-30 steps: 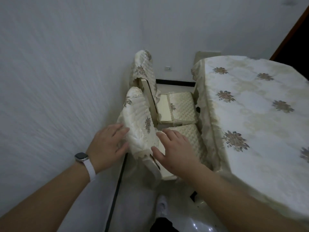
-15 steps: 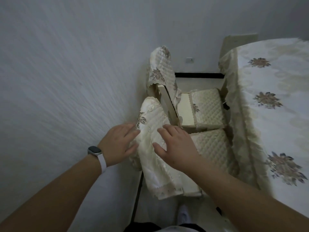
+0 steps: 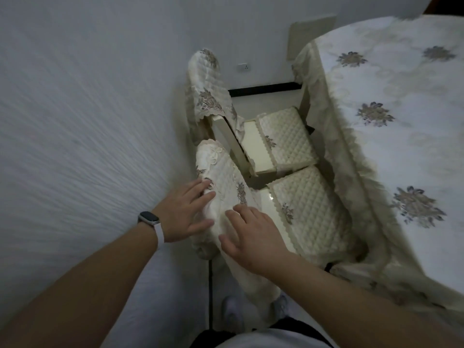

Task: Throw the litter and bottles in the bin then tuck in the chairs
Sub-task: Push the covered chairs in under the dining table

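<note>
Two cream chairs with quilted floral covers stand between the wall and the table. The near chair (image 3: pixel 223 177) has its seat part-way under the tablecloth edge. My left hand (image 3: pixel 187 217) lies flat with straight fingers on the left side of its covered backrest. On the backrest's right side my right hand (image 3: pixel 253 237) presses, fingers spread and straight. The far chair (image 3: pixel 283 136) stands just behind it, its seat also against the table. No litter, bottles or bin are in view.
The table (image 3: pixel 391 151), under a cream cloth with flower patterns, fills the right side. A white textured wall (image 3: pixel 75 121) runs close along the left. A wall socket (image 3: pixel 243 67) and dark skirting sit at the far end. My feet are on the floor below.
The view has shifted, so the table shows more on the right. Both hands have stayed on the near chair's backrest, and the chair seat looks closer under the tablecloth.
</note>
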`<act>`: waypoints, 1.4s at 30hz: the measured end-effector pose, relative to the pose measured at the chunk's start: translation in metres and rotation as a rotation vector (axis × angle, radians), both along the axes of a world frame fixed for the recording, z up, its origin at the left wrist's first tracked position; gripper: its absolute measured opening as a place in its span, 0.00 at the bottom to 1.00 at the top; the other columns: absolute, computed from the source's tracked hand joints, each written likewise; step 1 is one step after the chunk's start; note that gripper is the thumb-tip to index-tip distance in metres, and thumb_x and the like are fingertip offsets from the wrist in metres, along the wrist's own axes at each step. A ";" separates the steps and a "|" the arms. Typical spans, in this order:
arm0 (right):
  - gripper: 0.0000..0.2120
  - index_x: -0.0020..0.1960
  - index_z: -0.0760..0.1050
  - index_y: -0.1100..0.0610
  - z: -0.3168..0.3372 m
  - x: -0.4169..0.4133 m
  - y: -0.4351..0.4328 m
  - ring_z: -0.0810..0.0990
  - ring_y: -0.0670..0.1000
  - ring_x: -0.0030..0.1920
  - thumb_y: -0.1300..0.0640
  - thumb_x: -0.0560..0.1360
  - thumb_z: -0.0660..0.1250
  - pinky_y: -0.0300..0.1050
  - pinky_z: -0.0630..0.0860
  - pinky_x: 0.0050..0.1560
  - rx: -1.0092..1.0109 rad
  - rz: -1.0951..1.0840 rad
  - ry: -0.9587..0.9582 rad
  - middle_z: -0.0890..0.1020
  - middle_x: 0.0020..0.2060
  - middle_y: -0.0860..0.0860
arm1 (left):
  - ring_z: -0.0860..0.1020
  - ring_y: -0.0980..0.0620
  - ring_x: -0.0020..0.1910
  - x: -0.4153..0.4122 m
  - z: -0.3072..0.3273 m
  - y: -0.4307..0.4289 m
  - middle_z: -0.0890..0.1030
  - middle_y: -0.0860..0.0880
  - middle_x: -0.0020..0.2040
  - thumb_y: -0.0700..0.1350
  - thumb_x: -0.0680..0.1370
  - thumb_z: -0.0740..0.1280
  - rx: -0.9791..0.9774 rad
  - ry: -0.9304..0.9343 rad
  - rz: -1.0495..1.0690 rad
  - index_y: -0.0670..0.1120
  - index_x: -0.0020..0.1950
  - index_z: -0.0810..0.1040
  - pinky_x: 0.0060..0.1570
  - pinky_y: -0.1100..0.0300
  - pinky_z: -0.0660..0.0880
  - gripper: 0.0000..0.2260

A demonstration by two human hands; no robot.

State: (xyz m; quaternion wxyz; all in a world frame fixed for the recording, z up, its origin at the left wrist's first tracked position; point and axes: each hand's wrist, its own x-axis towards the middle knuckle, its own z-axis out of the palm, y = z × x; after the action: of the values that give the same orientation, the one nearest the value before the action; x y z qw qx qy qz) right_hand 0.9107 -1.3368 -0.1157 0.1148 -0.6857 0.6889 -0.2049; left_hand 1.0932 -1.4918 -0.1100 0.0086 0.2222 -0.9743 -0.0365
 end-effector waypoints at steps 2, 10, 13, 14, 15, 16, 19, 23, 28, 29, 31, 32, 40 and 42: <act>0.23 0.60 0.74 0.55 -0.005 0.011 0.006 0.78 0.54 0.52 0.40 0.73 0.61 0.52 0.76 0.48 0.013 -0.003 0.007 0.78 0.54 0.52 | 0.67 0.39 0.72 -0.002 -0.005 -0.008 0.70 0.40 0.73 0.67 0.79 0.55 -0.011 -0.005 -0.059 0.43 0.70 0.73 0.64 0.41 0.71 0.32; 0.29 0.71 0.64 0.51 -0.027 0.041 0.019 0.79 0.55 0.48 0.43 0.73 0.62 0.52 0.79 0.35 0.080 -0.169 -0.077 0.75 0.60 0.49 | 0.69 0.33 0.68 -0.015 -0.021 -0.043 0.74 0.35 0.68 0.70 0.78 0.50 -0.093 -0.030 -0.356 0.40 0.67 0.70 0.63 0.33 0.70 0.36; 0.29 0.72 0.63 0.49 -0.029 0.043 0.019 0.80 0.55 0.48 0.44 0.72 0.64 0.51 0.79 0.35 0.084 -0.202 -0.113 0.75 0.60 0.48 | 0.69 0.32 0.69 -0.014 -0.029 -0.041 0.74 0.35 0.67 0.70 0.79 0.47 -0.066 0.019 -0.327 0.41 0.66 0.67 0.62 0.31 0.68 0.34; 0.29 0.71 0.65 0.49 -0.030 0.044 0.018 0.80 0.55 0.47 0.44 0.72 0.65 0.50 0.79 0.34 0.064 -0.217 -0.115 0.76 0.59 0.48 | 0.68 0.33 0.69 -0.015 -0.031 -0.041 0.74 0.35 0.67 0.70 0.79 0.47 -0.057 0.028 -0.319 0.41 0.66 0.68 0.62 0.30 0.68 0.34; 0.29 0.70 0.66 0.49 -0.031 0.044 0.019 0.81 0.55 0.45 0.44 0.71 0.66 0.49 0.79 0.33 0.042 -0.236 -0.113 0.77 0.58 0.48 | 0.68 0.33 0.69 -0.016 -0.030 -0.041 0.74 0.35 0.67 0.70 0.79 0.47 -0.051 0.028 -0.319 0.41 0.66 0.68 0.61 0.29 0.68 0.34; 0.28 0.69 0.68 0.49 -0.032 0.044 0.019 0.81 0.54 0.44 0.44 0.70 0.66 0.49 0.79 0.33 0.019 -0.259 -0.112 0.78 0.57 0.48 | 0.68 0.33 0.69 -0.017 -0.030 -0.041 0.75 0.35 0.66 0.70 0.79 0.47 -0.050 0.023 -0.324 0.42 0.66 0.68 0.60 0.29 0.69 0.34; 0.27 0.66 0.71 0.49 -0.034 0.040 0.021 0.82 0.52 0.42 0.44 0.68 0.64 0.47 0.79 0.31 -0.032 -0.322 -0.125 0.79 0.54 0.47 | 0.66 0.35 0.69 -0.024 -0.027 -0.040 0.76 0.35 0.65 0.69 0.79 0.47 -0.045 0.043 -0.338 0.42 0.65 0.68 0.60 0.28 0.68 0.33; 0.25 0.64 0.72 0.48 -0.035 0.022 0.028 0.82 0.50 0.43 0.43 0.68 0.65 0.44 0.78 0.33 -0.032 -0.354 -0.130 0.80 0.53 0.45 | 0.65 0.37 0.69 -0.043 -0.031 -0.030 0.77 0.36 0.64 0.68 0.79 0.49 -0.033 0.105 -0.347 0.43 0.64 0.69 0.60 0.27 0.67 0.31; 0.26 0.64 0.74 0.48 -0.034 -0.008 0.037 0.82 0.50 0.45 0.41 0.68 0.68 0.44 0.77 0.37 -0.006 -0.413 -0.148 0.80 0.53 0.45 | 0.66 0.37 0.69 -0.077 -0.041 -0.024 0.76 0.36 0.64 0.68 0.79 0.50 -0.015 0.173 -0.369 0.43 0.64 0.69 0.63 0.28 0.64 0.31; 0.26 0.64 0.74 0.48 -0.033 -0.015 0.038 0.81 0.50 0.45 0.42 0.68 0.70 0.43 0.77 0.37 -0.003 -0.425 -0.138 0.80 0.53 0.45 | 0.66 0.37 0.69 -0.084 -0.043 -0.023 0.76 0.37 0.64 0.69 0.79 0.50 -0.004 0.174 -0.372 0.43 0.64 0.69 0.63 0.27 0.65 0.31; 0.26 0.63 0.76 0.49 -0.032 -0.030 0.040 0.81 0.50 0.44 0.45 0.67 0.74 0.41 0.75 0.36 -0.010 -0.449 -0.101 0.80 0.52 0.45 | 0.67 0.36 0.70 -0.101 -0.044 -0.023 0.76 0.38 0.65 0.69 0.79 0.51 0.016 0.173 -0.378 0.44 0.65 0.70 0.60 0.28 0.67 0.31; 0.26 0.63 0.77 0.49 -0.032 -0.037 0.040 0.82 0.50 0.43 0.45 0.66 0.74 0.41 0.76 0.36 -0.018 -0.463 -0.096 0.81 0.52 0.45 | 0.68 0.36 0.70 -0.110 -0.044 -0.024 0.76 0.38 0.66 0.69 0.79 0.52 0.024 0.171 -0.383 0.44 0.65 0.69 0.60 0.28 0.68 0.31; 0.25 0.59 0.80 0.52 -0.029 -0.096 0.041 0.82 0.52 0.42 0.40 0.68 0.63 0.44 0.76 0.33 -0.082 -0.543 -0.092 0.82 0.49 0.47 | 0.70 0.38 0.67 -0.179 -0.043 -0.022 0.77 0.41 0.61 0.69 0.78 0.54 0.055 0.241 -0.403 0.44 0.62 0.74 0.58 0.26 0.67 0.31; 0.24 0.58 0.80 0.52 -0.029 -0.111 0.041 0.82 0.53 0.41 0.42 0.67 0.63 0.44 0.76 0.32 -0.097 -0.561 -0.070 0.82 0.48 0.48 | 0.70 0.40 0.66 -0.198 -0.043 -0.022 0.78 0.42 0.59 0.68 0.78 0.54 0.040 0.290 -0.410 0.44 0.61 0.74 0.59 0.26 0.66 0.30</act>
State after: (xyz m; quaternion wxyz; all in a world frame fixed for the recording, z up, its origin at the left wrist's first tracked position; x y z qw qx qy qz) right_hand 0.7994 -1.2956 -0.1445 0.0445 -0.4656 0.8367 -0.2847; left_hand 0.8952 -1.5139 -0.1530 0.1362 0.0127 -0.9867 -0.0884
